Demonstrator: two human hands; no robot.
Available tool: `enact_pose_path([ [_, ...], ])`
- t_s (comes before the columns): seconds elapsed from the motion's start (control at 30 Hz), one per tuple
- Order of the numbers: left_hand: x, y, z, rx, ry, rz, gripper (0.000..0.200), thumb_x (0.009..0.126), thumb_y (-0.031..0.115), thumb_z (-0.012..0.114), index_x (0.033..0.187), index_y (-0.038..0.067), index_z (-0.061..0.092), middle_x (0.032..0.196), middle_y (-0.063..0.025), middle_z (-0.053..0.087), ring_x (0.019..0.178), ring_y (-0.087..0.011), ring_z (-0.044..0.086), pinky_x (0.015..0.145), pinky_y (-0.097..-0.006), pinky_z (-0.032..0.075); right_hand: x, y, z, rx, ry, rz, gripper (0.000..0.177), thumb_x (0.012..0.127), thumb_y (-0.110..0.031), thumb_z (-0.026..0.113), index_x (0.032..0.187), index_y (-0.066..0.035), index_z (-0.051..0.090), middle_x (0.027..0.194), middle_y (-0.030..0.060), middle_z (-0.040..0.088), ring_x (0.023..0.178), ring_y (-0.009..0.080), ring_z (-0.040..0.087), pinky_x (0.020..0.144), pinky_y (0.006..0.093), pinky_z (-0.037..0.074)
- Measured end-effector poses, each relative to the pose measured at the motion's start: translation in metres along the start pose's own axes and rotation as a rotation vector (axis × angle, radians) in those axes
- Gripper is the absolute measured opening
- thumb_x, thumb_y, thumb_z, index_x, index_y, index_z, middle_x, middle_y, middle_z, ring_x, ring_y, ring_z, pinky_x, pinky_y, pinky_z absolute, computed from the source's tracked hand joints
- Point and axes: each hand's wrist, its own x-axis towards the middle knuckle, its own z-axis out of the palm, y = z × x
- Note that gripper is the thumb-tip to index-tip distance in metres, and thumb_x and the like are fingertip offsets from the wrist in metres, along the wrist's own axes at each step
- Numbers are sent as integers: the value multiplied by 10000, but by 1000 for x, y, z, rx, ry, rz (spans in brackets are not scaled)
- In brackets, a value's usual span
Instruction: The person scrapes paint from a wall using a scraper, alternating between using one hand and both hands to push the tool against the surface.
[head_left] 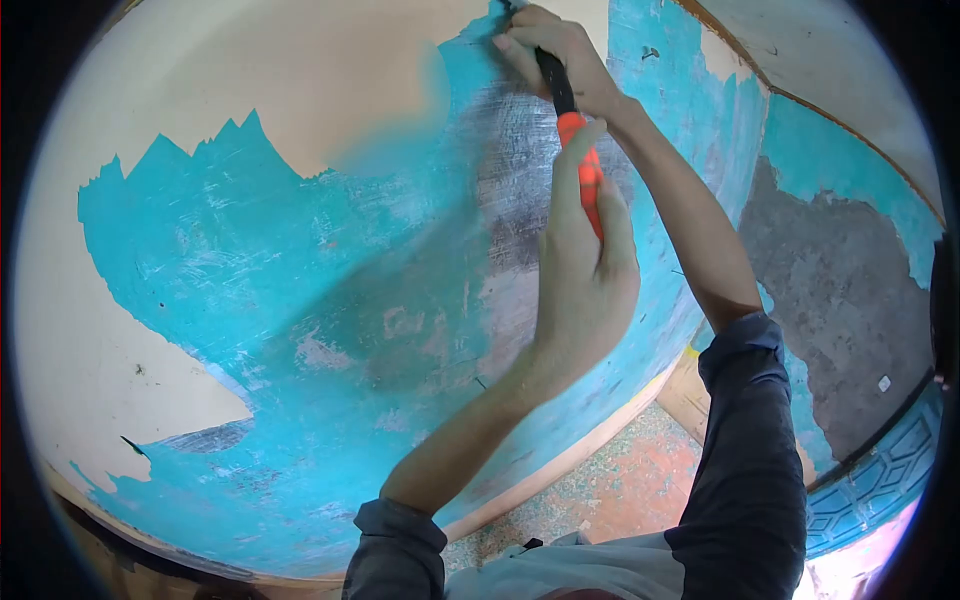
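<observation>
In the head view, a scraper (581, 150) with a black and orange handle slants up against the wall (390, 290). My left hand (590, 260) is closed round the orange lower end of its handle. Higher up, my right hand (575, 60) grips the black part close to the scraper's head. The head sits at the top edge of the view, against the wall, and is mostly hidden by my fingers. Around it, turquoise paint meets a cream coating (330, 70) along a jagged edge. Grey scuffed streaks show on the turquoise below my right hand.
To the right, an adjoining wall has a bare grey patch (830, 300) bordered by turquoise. Paint flakes litter the floor (610, 470) below. A blue patterned surface (870, 490) lies at lower right. A small hook or nail (650, 53) sticks out at upper right.
</observation>
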Motion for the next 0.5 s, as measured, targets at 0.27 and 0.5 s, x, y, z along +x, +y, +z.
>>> enact_pose_path([
  [0.27, -25, 18, -15, 87, -8, -75, 420, 1123, 162, 388, 1535, 81, 390, 791, 32, 409, 602, -28, 377, 532, -205, 364, -17, -27, 16, 96, 57, -51, 202, 945, -79, 703, 790, 12, 610, 757, 135, 545, 749, 313, 561, 683, 421, 460],
  [0.5, 15, 53, -14, 173, -59, -1, 425, 1096, 169, 440, 1507, 71, 398, 806, 17, 441, 621, -38, 410, 513, -221, 361, 13, -7, 5, 63, 96, 101, 236, 945, -104, 708, 781, 30, 603, 695, 123, 498, 698, 275, 509, 661, 401, 428],
])
